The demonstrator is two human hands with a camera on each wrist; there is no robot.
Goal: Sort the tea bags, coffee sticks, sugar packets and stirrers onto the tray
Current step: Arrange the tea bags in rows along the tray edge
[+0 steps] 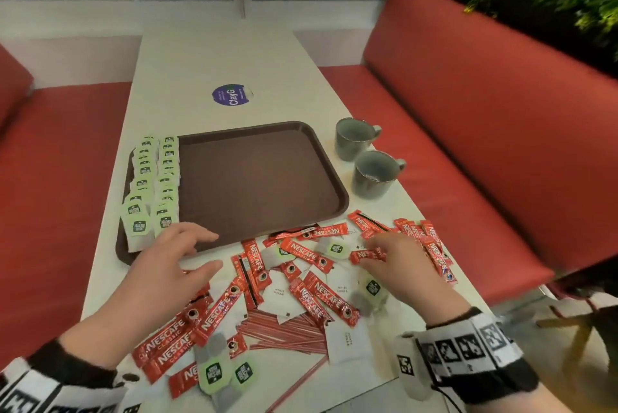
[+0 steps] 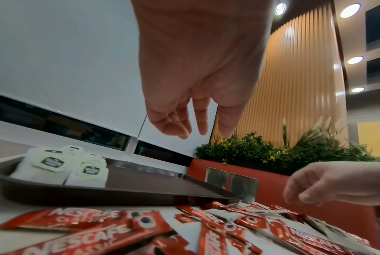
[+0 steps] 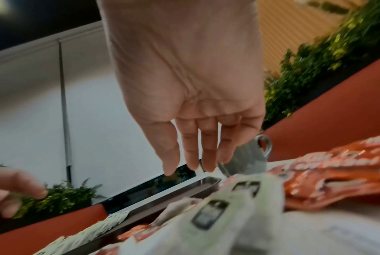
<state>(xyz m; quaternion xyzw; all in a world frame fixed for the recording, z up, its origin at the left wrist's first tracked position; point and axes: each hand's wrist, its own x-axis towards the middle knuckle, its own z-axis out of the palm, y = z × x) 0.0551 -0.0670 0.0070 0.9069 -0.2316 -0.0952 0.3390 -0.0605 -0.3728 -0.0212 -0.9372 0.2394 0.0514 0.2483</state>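
A brown tray (image 1: 264, 178) lies mid-table, with two rows of green-tagged tea bags (image 1: 153, 185) along its left side. In front of it spreads a loose pile of red coffee sticks (image 1: 314, 299), white sugar packets (image 1: 347, 340), red-striped stirrers (image 1: 284, 329) and stray tea bags (image 1: 214, 376). My left hand (image 1: 200, 250) hovers over the tray's near edge with spread fingers (image 2: 202, 120) and holds nothing. My right hand (image 1: 371, 254) reaches into the pile's right side, its straight fingers (image 3: 208, 151) just above a coffee stick (image 1: 366, 255) and a tea bag (image 3: 217, 215). Whether they touch is unclear.
Two grey cups (image 1: 354, 138) (image 1: 376, 175) stand right of the tray. A round purple sticker (image 1: 230, 95) lies on the table beyond it. Red benches (image 1: 468, 152) flank the narrow table on both sides. The tray's middle and right parts are bare.
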